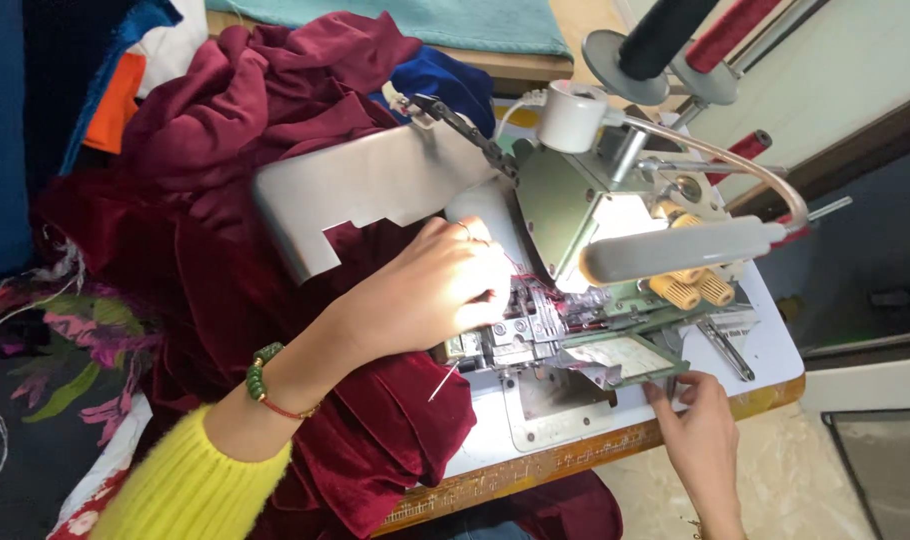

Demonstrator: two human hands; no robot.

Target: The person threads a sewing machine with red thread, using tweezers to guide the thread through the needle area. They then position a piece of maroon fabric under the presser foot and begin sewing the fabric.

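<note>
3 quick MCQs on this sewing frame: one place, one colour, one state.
1. Where is the left hand?
A. at the machine's needle area
B. on the thread cones
C. on the floor

2. What colour is the fabric under that hand?
A. green
B. dark red
C. white

3. What is the state of the machine's front cover?
A. swung open
B. shut flush
C. removed, lying on the floor

Key:
1 A, fingers sit at the presser foot.
2 B, the velvet cloth is maroon.
3 A, the cover is folded out, with the right hand at its edge.
</note>
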